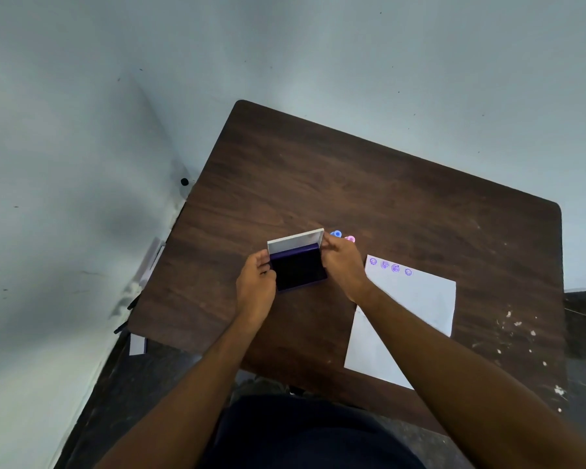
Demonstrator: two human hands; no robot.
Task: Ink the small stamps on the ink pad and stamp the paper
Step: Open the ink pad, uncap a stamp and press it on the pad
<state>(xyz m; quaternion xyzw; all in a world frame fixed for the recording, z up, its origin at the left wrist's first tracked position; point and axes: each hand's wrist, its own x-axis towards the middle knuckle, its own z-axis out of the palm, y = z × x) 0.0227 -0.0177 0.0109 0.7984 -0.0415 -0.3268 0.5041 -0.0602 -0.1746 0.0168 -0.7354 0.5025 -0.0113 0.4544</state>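
Ink pad: centre of frame on the tabletop, lid raised; likely light, rigid, best held by its side edges, off the wet face.
Left hand: grip closed on the pad's left edge.
Right hand: fingertips pinching the lid's right corner.
Stamps: small, light, just beyond the right hand.
Paper: thin, floppy, right of the pad; four prints along its top edge.

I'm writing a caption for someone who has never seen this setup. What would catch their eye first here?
Both hands meet at the open ink pad in the middle of the dark wooden table: the left hand grips its left side, the right hand its right side by the raised white lid. To the right lies white paper with four purple prints along its far edge. A blue stamp and a pink stamp sit just beyond the right hand.
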